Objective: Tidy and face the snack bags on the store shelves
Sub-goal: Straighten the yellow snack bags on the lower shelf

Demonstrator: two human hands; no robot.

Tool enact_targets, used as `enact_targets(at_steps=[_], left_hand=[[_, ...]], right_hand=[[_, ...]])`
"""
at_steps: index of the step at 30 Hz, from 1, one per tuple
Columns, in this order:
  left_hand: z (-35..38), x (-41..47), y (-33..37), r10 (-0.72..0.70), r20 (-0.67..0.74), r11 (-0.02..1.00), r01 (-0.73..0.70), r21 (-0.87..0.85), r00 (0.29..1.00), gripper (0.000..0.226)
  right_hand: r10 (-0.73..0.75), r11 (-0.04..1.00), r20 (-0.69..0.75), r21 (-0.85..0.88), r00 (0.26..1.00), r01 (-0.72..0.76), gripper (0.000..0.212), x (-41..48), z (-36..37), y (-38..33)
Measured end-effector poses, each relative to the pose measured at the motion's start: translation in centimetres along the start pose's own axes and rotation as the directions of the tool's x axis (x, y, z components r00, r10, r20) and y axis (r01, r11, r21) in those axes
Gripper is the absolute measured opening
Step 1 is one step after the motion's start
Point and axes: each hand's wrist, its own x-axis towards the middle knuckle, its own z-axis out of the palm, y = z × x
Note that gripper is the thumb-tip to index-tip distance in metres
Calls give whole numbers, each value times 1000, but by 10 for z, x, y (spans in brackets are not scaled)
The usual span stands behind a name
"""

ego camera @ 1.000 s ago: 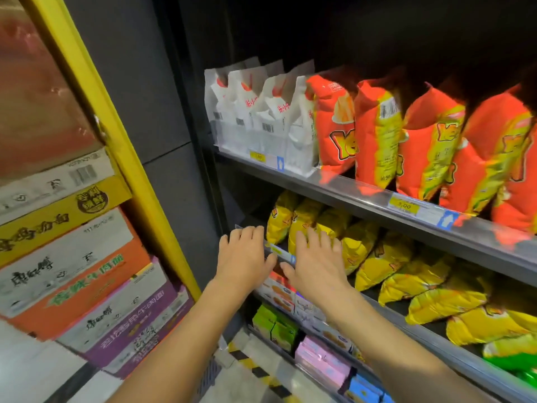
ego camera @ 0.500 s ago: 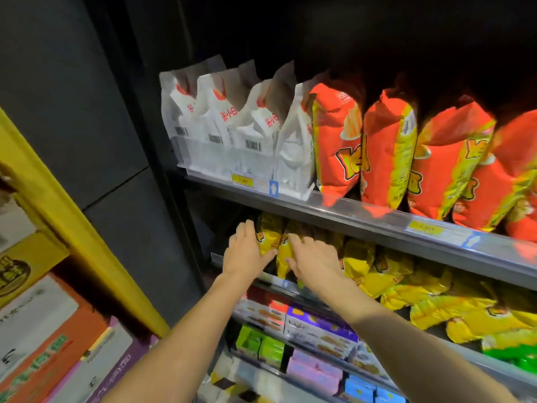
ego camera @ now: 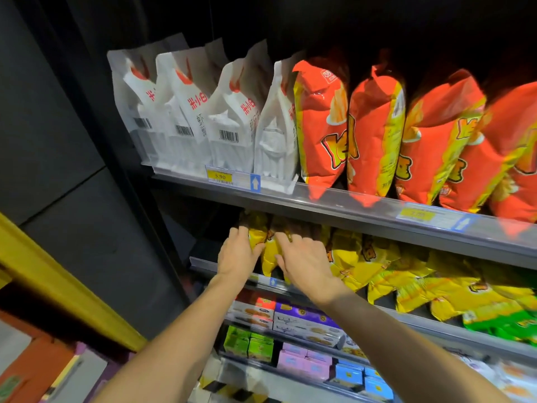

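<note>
Two bare hands reach into the left end of the middle shelf, where a row of yellow snack bags stands slumped and leaning at uneven angles. The left hand holds the leftmost yellow bag. Its fingers wrap round the bag's outer edge into shadow, with the thumb on the front. The right hand lies over the neighbouring bags, fingers fairly straight and close together, thumb splayed against the bag between the hands; it seems to press rather than grip.

These bags look light, puffed with air and made of slick, crinkly film. They will likely dent, slide and topple easily, and the contents may crush. A sensible hold is at the side seams or the sealed top, with gentle pressure, standing each bag upright with its front outward.

On the upper shelf, white bags and orange bags stand in rows.
</note>
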Motion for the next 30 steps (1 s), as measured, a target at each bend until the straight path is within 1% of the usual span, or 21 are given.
enact_targets(at_steps=[6, 9, 12, 14, 19, 21, 23, 25, 27, 28, 30], left_hand=[[-11, -4, -2, 4, -90, 999, -8, -51, 996, 20], [-26, -9, -9, 3, -165, 996, -17, -84, 986, 17], [-46, -16, -17, 16, -223, 992, -44, -119, 975, 19], [-58, -20, -22, 15, -228, 986, -52, -160, 974, 23], [-83, -34, -28, -3, -151, 972, -32, -231, 989, 45], [-89, -43, -32, -29, -133, 962, -8, -273, 991, 49], [-93, -53, -36, -46, -112, 952, 10, -307, 993, 50], [-94, -63, -42, -55, -85, 938, 22, -347, 995, 51], [-95, -73, -47, -49, -57, 925, 24, -380, 997, 50], [-95, -78, -49, -43, -50, 921, 20, -390, 998, 49], [-95, -88, -51, -39, -27, 909, 25, -417, 999, 47]], right_hand=[[-3, 999, -36, -34, 999, 2, 55, -4, 2, 0], [-3, 999, -41, -40, 999, 1, 54, -3, 3, 1], [-3, 999, -33, -51, 999, 1, 54, -2, 3, -1], [-8, 999, -42, -53, 999, 5, 53, -1, 2, -2], [-18, 996, -110, -85, 994, 9, 58, -4, -1, -9], [-10, 992, -140, -127, 990, -8, 63, -8, 1, -14], [-4, 992, -207, -127, 978, -23, 65, -15, 5, -21], [-6, 998, -271, -58, 962, -10, 62, -25, 7, -32], [26, 999, -320, 35, 947, -15, 61, -38, 4, -49], [51, 995, -321, 96, 946, -21, 64, -44, 1, -58], [87, 955, -218, 295, 972, -19, 71, -57, -3, -74]])
